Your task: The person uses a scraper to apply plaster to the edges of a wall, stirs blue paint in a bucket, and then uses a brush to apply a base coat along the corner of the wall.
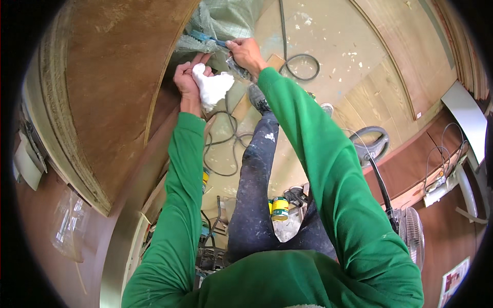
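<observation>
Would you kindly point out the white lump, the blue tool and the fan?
White lump (211, 90): head view, middle of its visible surface.
Blue tool (206, 37): head view, its exposed blue part.
Fan (412, 235): head view, its grille.

- White wad (212, 90): matt, soft, cloth-like.
- Sack (232, 18): woven plastic, creased, slight sheen.
- Brown panel (120, 66): wood, scuffed face.
- Green sleeve (323, 141): matt cloth, smooth.
- Trousers (258, 177): matt cloth, spattered.
- Yellow can (280, 209): glossy.

A black cable (283, 31) is looping across the floor (334, 43), a yellow-and-green can (280, 210) is sitting lower down, a caged fan (412, 233) is showing at lower right, and a large brown board (118, 66) is standing at left.
</observation>
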Available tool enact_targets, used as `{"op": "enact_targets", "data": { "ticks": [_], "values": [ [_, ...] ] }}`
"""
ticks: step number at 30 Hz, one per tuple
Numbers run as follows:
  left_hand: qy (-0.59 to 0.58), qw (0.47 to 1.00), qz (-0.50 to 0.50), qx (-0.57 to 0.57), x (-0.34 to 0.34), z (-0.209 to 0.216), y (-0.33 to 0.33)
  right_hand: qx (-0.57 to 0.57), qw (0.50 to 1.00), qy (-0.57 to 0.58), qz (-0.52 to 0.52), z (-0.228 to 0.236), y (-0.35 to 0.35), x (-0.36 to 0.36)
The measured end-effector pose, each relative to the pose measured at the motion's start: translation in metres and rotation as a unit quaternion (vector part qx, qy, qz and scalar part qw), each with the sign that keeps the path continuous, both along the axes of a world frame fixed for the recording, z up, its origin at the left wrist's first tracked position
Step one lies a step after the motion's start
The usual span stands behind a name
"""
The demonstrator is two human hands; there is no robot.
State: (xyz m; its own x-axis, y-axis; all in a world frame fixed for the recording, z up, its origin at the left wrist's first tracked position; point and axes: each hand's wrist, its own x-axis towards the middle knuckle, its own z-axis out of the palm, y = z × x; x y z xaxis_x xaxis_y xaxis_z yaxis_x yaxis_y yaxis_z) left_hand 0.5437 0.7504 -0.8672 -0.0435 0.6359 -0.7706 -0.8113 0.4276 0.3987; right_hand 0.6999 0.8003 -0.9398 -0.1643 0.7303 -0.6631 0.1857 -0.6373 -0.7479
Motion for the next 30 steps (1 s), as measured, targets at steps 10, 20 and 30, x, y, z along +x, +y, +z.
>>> {"op": "enact_targets", "data": {
  "ticks": [10, 20, 30],
  "values": [
    [0.172, 0.955, -0.160, -0.182, -0.026, -0.101, 0.003, -0.005, 0.997, -0.019, 0.080, 0.004, -0.039, 0.013],
    [0.567, 0.780, -0.196, -0.177, -0.001, -0.089, 0.021, 0.089, 0.983, -0.156, 0.026, 0.037, -0.044, -0.001],
    [0.346, 0.914, -0.049, -0.206, -0.045, -0.072, -0.008, -0.023, 0.991, -0.097, -0.084, 0.039, -0.043, 0.041]
  ]
}}
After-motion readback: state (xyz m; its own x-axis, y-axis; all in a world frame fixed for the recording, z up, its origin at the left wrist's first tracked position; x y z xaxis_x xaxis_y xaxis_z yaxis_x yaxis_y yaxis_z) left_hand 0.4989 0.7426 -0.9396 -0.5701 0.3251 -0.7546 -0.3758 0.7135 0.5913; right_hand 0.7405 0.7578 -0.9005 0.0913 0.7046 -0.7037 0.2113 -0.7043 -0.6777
